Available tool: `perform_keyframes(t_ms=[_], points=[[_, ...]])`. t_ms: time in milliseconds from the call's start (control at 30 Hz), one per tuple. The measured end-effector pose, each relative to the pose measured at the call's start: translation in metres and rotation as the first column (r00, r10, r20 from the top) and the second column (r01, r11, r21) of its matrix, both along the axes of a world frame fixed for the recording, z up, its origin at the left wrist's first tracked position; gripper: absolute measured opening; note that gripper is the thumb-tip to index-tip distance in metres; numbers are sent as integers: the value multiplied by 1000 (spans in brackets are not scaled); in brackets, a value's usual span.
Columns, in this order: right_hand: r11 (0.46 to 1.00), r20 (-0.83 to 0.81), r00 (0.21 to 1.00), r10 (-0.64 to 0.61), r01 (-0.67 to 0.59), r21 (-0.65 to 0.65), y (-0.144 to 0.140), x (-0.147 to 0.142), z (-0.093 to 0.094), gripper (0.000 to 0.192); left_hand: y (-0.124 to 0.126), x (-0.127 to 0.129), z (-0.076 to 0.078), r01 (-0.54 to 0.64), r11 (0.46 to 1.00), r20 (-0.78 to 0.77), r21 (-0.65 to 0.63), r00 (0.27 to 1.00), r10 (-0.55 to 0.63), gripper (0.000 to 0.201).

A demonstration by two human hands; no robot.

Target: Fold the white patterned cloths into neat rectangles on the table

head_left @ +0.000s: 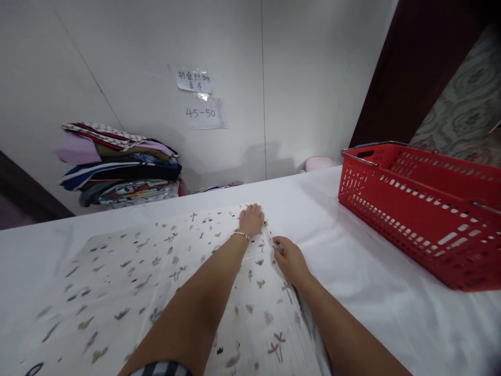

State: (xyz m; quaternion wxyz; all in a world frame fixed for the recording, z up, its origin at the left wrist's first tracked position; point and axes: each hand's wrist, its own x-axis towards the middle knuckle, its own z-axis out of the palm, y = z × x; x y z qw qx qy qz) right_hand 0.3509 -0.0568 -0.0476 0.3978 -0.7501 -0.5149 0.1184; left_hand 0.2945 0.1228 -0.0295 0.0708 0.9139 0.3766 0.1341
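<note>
A white cloth [183, 245] printed with flamingos, cacti and palm trees lies spread over the white-covered table. My left hand [251, 220], with a thin bracelet at the wrist, rests on the cloth near its far right corner, fingers stretched forward and lying flat. Lower on the right side, my right hand [289, 259] pinches the cloth's right edge between thumb and fingers. That edge is slightly raised along my right forearm. My left forearm hides part of the printed fabric.
A red plastic basket [407, 209] with metal handles stands at the right on the white tablecloth [324, 209]. Behind the table, a stack of folded fabrics [121, 162] leans by the wall at the left. Two paper signs [205, 114] hang on the wall. A pink rounded object [319, 163] shows beyond the far edge.
</note>
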Motion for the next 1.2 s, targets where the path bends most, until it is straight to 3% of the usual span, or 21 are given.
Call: perform_keyframes(t_ms=[133, 233, 333, 467, 633, 800, 933, 1100, 1200], points=[[1000, 10, 1000, -1, 1, -7, -2, -2, 4, 33, 1, -7, -5, 8, 999, -23, -48, 1000, -10, 41], [1000, 9, 1000, 1, -1, -20, -2, -1, 6, 32, 4, -10, -6, 75, 992, -39, -101, 996, -79, 39], [1000, -19, 1000, -4, 4, -16, -1, 2, 3, 33, 4, -13, -1, 65, 993, -12, -102, 998, -66, 35], [1000, -64, 998, -14, 13, -13, 1, 5, -2, 33, -15, -22, 5, 67, 997, 27, -42, 997, -66, 34], [999, -48, 999, -24, 23, -29, 1, 4, -1, 34, -41, -26, -4, 137, 991, -63, -2, 989, -137, 39], [995, 93, 995, -44, 52, -91, -2, -3, 7, 33, -43, -23, -12, 116, 993, -53, 10, 992, -115, 44], [998, 300, 954, -22, 40, -53, -6, -14, 15, 37, -42, -23, -12, 111, 994, -44, -9, 993, -111, 43], [981, 427, 889, 164, -103, -164, -9, -22, 14, 32, -32, -19, -2, 123, 985, -56, -121, 990, -130, 39], [973, 427, 884, 190, -111, -203, -11, -22, 12, 31, -26, -29, 10, 129, 976, -76, -177, 987, -144, 39]])
